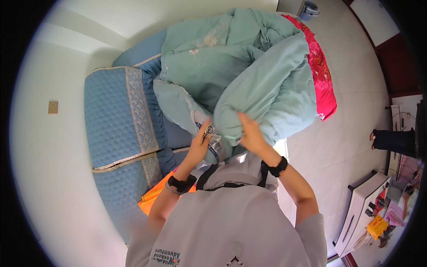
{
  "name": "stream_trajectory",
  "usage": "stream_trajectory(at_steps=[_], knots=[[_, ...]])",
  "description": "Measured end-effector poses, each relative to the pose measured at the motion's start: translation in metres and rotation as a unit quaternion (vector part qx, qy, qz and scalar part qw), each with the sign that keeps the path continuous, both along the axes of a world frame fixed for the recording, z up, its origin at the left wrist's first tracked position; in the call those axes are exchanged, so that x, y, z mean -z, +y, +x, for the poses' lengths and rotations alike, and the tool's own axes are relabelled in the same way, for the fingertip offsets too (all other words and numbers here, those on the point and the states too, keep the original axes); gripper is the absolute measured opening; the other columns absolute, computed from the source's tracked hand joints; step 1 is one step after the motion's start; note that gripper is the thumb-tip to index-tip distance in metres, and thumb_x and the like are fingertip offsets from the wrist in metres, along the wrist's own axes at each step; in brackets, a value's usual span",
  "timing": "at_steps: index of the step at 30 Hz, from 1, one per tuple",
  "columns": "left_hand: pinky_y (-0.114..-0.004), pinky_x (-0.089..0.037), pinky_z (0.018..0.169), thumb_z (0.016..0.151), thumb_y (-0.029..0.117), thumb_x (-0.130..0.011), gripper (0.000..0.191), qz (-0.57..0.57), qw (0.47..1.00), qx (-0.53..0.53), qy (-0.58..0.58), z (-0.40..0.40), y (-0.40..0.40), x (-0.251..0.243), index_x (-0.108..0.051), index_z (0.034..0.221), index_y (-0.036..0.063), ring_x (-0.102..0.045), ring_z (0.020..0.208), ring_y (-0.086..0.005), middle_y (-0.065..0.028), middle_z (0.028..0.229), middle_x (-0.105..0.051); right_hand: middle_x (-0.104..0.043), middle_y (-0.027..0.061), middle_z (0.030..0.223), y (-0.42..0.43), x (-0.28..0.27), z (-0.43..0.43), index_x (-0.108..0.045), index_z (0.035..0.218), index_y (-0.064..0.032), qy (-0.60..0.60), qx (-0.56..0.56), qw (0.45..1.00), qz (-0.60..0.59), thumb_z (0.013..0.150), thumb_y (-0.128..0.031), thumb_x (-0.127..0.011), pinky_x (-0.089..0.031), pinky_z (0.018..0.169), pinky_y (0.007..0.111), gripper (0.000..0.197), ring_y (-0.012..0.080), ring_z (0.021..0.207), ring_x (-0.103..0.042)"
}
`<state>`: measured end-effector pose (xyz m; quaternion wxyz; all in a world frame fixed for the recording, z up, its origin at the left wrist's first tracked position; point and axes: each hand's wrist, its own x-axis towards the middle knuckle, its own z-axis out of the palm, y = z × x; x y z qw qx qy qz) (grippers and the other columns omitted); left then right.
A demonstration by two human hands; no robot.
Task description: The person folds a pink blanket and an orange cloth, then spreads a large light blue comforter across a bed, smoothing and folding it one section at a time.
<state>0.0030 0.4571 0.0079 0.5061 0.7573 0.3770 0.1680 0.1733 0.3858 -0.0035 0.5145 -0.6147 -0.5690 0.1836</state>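
Observation:
A pale green quilt [267, 86] with floral embroidery lies bunched and folded over the sofa in front of me. My left hand [201, 142] grips the edge of a printed plastic bag [217, 147], its thumb on top. The bag bears blue writing and lies against the quilt's near folds; how much quilt is inside it I cannot tell. Just to the right, my right hand [253, 135] has hold of the near end of a thick quilt fold, its index finger slightly blurred. Red patterned fabric [322, 73] shows along the quilt's right side.
Blue quilted covers [110, 116] dress the sofa beside the wall at left. Folded orange fabric [151, 197] lies by my left forearm. A white cabinet [358, 213] holding a yellow package [377, 227] stands at right. Another person's legs [393, 139] show at the right, and a bucket [309, 10] is at the top.

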Motion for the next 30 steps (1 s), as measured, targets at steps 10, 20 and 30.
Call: stream_trajectory(at_steps=[10, 20, 30], knots=[[-0.029, -0.033, 0.085, 0.066, 0.006, -0.057, 0.068, -0.246, 0.957, -0.142, 0.057, -0.034, -0.001, 0.042, -0.021, 0.123, -0.0005, -0.041, 0.101, -0.0195, -0.0122, 0.11, -0.042, -0.051, 0.0177, 0.087, -0.002, 0.028, -0.023, -0.041, 0.101, -0.0027, 0.029, -0.135, 0.981, -0.136, 0.064, -0.008, -0.054, -0.04, 0.064, 0.041, 0.04, 0.0371, 0.079, -0.049], [-0.029, -0.034, 0.084, 0.079, 0.032, -0.046, 0.05, -0.542, 0.806, -0.213, -0.102, -0.036, 0.014, 0.067, -0.03, 0.118, 0.0061, -0.042, 0.1, -0.0177, -0.009, 0.11, -0.041, -0.053, 0.0182, 0.084, -0.003, 0.032, -0.036, -0.041, 0.1, -0.004, 0.005, -0.175, 0.969, -0.175, 0.063, -0.006, -0.052, -0.04, 0.064, 0.042, 0.039, 0.0363, 0.079, -0.05], [-0.032, -0.03, 0.089, 0.079, 0.012, -0.047, 0.057, -0.005, 0.998, -0.03, -0.047, -0.028, 0.007, 0.059, -0.017, 0.127, 0.0087, -0.04, 0.105, -0.0251, -0.0154, 0.12, -0.031, -0.053, 0.0184, 0.083, -0.005, 0.044, -0.039, -0.04, 0.101, -0.0035, -0.019, -0.161, 0.971, -0.176, 0.063, -0.008, -0.053, -0.041, 0.062, 0.043, 0.04, 0.0363, 0.076, -0.05]])
